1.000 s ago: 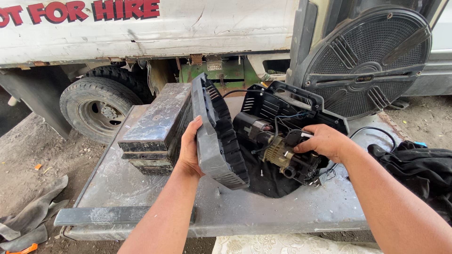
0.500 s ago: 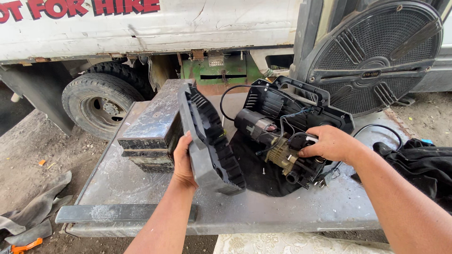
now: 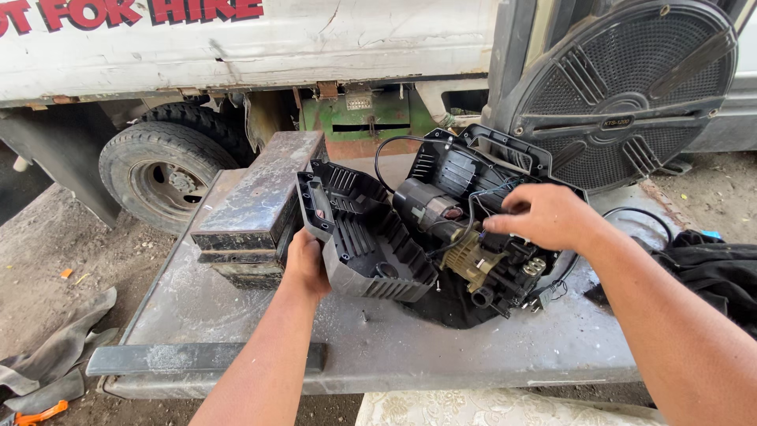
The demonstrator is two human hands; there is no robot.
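My left hand grips the near edge of a black plastic housing half, tipped open with its ribbed inside facing up. To its right lies the other housing half with a black motor and a brass pump in it. My right hand rests on top of the pump and motor, fingers pinching at black wires there. Both housing halves sit on a scratched metal table.
Stacked dark metal blocks lie at the table's left. A large round black grille leans at the back right. Black cloth lies at the right edge. Behind stands a white truck with a tyre.
The left housing half has swung from upright to lying open, its inside now facing up. My right hand has shifted up the pump toward the wires.
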